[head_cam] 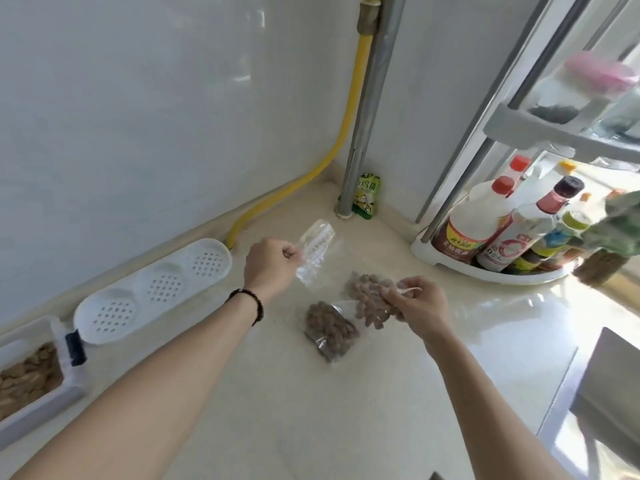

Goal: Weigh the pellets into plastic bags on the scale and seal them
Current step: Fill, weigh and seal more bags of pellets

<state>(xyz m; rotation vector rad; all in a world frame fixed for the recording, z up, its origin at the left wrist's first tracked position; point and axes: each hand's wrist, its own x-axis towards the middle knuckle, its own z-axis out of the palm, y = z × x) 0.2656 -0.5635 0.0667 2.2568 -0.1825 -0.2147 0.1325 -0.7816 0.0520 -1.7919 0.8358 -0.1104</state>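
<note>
Where walls meet, cream countertop (311, 410).

Centre frame: left hand (268, 263) pinches an empty clear bag (313, 252), held above the pale countertop (311, 410). Right of centre, right hand (420, 306) grips the top of a pellet-filled bag (369, 301). Just below it and to the left, a second filled bag (329, 329) lies flat on the counter. Lower left — open container of pellets (27, 379), white perforated lid (152, 289) beside it. Top centre, yellow hose (349, 109) runs down the wall. Right edge — corner rack with sauce bottles (512, 230). Dark bead bracelet (254, 304) on left wrist.
</note>
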